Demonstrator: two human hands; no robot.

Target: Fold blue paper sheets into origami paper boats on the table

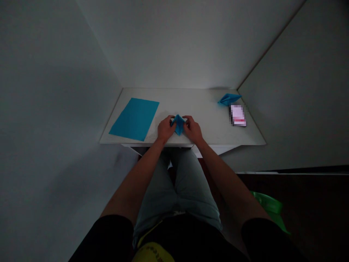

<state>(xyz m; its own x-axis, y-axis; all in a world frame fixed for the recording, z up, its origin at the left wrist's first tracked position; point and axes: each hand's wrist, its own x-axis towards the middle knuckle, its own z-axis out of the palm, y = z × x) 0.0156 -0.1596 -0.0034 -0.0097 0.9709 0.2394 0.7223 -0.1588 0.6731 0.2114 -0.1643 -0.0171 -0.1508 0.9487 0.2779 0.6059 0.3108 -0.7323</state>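
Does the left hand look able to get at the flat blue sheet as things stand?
Probably yes: the flat blue sheet lies on the table beside the left hand, with nothing seen between them. That hand would likely need to let go of the folded blue paper first.

It's dim in here, the light soft and greyish. A narrow white counter (188,97) fills the nook: a pale left wall (54,91) runs along its left edge, a plain back wall (177,43) rises behind its far edge, and a grey right wall (300,91) flanks its right edge. A dark seam climbs from the far right corner where two walls meet. Below the near right corner I see dark, reddish-brown floor (321,207), with something green (272,205) and shiny there.
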